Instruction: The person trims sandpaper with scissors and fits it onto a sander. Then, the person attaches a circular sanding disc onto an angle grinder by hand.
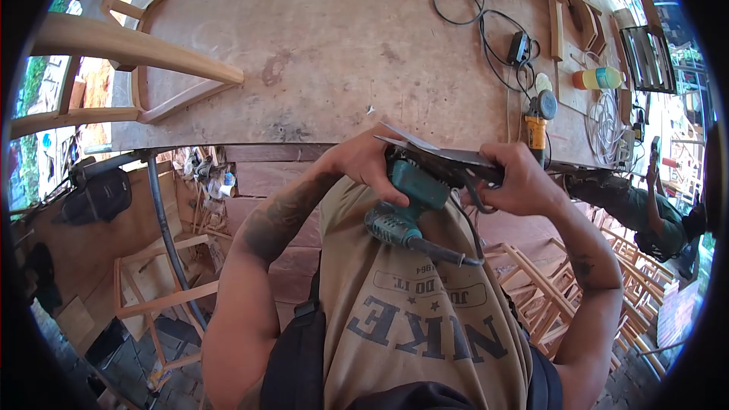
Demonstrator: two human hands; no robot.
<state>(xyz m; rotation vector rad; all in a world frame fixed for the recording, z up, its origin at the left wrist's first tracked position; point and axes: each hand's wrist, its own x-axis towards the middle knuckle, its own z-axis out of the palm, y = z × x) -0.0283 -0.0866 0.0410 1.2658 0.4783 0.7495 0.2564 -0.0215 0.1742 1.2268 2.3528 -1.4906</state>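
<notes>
A green power sander (414, 190) is held against my chest at the table's front edge, its flat base turned up and away. My left hand (368, 163) wraps round its left side, with the thumb on the green body. A dark, thin sheet, apparently sandpaper (440, 153), lies over the sander's base. My right hand (520, 178) pinches the right end of that sheet, fingers above and thumb below. The sander's cable hangs from its handle end, over my shirt. The underside of the sheet is partly hidden.
A wooden chair frame (152, 49) lies on the wooden table (342, 53) at left. To the right are a yellow grinder (536, 125), a black power socket (519, 47), cables and a bottle (598, 78). Another person (661, 220) is at far right, near stacked wooden frames (554, 288).
</notes>
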